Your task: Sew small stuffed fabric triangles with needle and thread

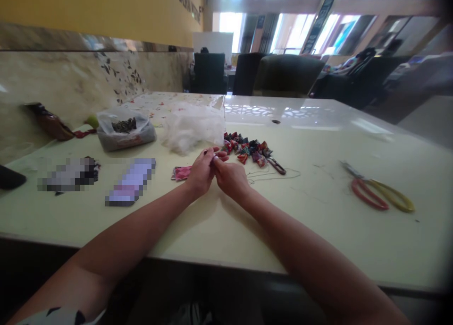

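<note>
My left hand and my right hand meet above the middle of the table, fingertips touching. Both are closed around something small that the fingers mostly hide; only a dark bit shows. Just beyond my right hand lies a pile of small stuffed patterned-fabric pieces in red, green and dark colours. Beside the pile rests a pair of small dark thread snips, with loose thread trailing over the tabletop. Pink patterned fabric pieces lie flat to the left of my left hand, partly covered by it.
White fluffy stuffing and a plastic bag of dry dark material stand further back. A phone lies at left, near dark fabric. Large scissors with red and yellow handles lie at right. Chairs stand behind the table.
</note>
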The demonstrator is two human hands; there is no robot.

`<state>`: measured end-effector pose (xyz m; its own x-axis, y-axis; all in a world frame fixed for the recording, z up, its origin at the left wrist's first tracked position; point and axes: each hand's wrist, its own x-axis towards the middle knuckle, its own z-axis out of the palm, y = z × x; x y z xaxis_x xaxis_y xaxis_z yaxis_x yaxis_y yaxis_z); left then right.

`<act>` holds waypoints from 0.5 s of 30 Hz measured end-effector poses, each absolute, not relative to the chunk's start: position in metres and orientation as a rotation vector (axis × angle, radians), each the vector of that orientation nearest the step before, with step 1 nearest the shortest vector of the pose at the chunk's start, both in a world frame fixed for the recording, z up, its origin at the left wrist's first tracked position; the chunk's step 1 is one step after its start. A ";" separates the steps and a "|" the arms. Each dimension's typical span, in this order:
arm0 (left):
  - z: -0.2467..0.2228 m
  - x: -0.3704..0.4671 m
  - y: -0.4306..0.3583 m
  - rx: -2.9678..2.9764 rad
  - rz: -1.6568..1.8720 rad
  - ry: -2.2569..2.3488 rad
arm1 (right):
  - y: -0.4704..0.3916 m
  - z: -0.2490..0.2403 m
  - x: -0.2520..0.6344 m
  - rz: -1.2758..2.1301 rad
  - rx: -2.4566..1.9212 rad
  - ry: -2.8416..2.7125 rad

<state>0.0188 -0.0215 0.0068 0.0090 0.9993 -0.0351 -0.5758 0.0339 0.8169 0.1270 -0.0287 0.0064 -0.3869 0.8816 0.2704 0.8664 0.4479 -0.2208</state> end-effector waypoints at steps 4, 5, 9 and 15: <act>0.008 0.016 -0.018 0.701 1.431 0.786 | -0.030 0.008 0.121 0.090 -1.515 -2.481; 0.008 0.015 -0.017 0.696 1.429 0.789 | -0.030 0.008 0.121 0.114 -1.513 -2.499; 0.006 0.010 -0.010 0.730 1.457 0.828 | -0.026 0.006 0.126 0.173 -1.411 -2.471; 0.007 -0.005 0.005 0.800 1.547 0.907 | -0.017 0.010 0.140 0.153 -1.255 -2.163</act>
<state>-0.0055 0.0054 0.0067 -0.1535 0.9880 0.0171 -0.4678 -0.0879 0.8794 0.1403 -0.0168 0.0095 -0.3515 0.8168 0.4574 0.7442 0.5402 -0.3929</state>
